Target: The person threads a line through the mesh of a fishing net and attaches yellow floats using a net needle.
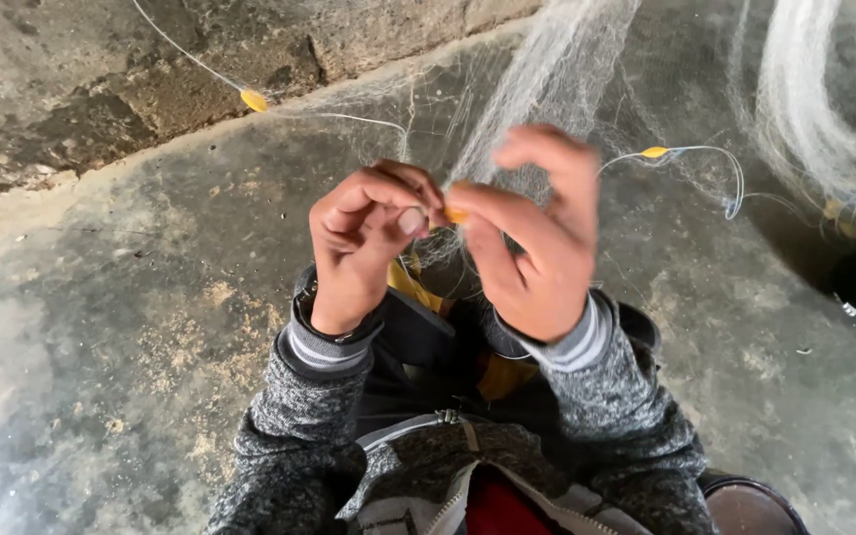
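My left hand [364, 243] and my right hand [532, 238] are raised close together in the middle of the view, fingertips meeting. Both pinch a small yellow float [455, 214] that sits on a thin white line of a fine whitish fishing net [547, 74]. The net hangs from above and runs down between my hands. Two more yellow floats [254, 99] [654, 152] sit on the white line to the left and right. My grey sleeves and a dark and yellow bag lie below my hands.
A rough concrete floor [111, 297] spreads below, with a raised stone ledge [81, 89] at the upper left. More bunched net [814, 109] hangs at the upper right. A dark object lies at the right edge.
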